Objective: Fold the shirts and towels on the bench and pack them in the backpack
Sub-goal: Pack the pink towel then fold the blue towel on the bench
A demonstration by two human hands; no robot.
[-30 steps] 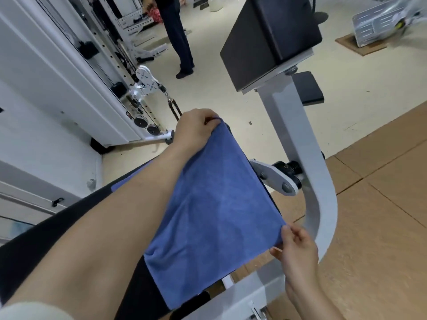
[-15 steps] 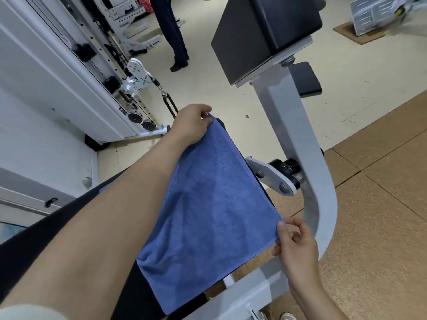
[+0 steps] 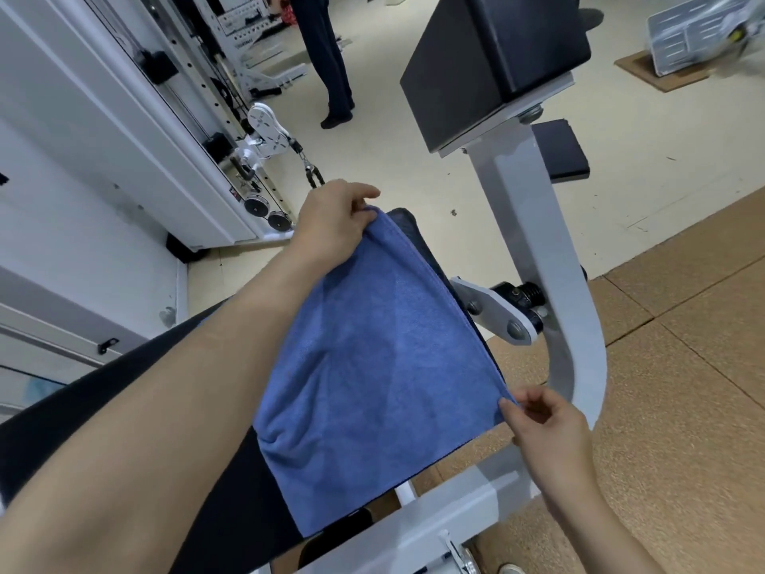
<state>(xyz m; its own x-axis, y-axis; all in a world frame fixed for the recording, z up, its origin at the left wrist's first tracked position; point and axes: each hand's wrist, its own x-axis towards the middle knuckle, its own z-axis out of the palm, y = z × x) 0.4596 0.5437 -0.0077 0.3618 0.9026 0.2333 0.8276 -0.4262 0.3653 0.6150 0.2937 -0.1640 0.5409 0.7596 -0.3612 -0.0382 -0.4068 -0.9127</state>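
Observation:
A blue towel (image 3: 372, 383) lies spread and doubled over on the black bench pad (image 3: 103, 391). My left hand (image 3: 331, 225) grips its far corner at the pad's end. My right hand (image 3: 542, 424) pinches the near right corner, just off the pad's edge. The towel's right edge runs taut between the two hands. No backpack or shirt is in view.
The bench's white steel frame (image 3: 554, 283) curves up on the right to a black padded block (image 3: 488, 55). A white cable machine (image 3: 124, 118) stands on the left. A person (image 3: 327, 55) stands on the pale floor beyond. Brown floor mats (image 3: 683, 387) lie on the right.
Both hands keep their hold on the towel's corners. The right hand has pulled its corner slightly outward, so the right edge is straighter. The view has shifted a little.

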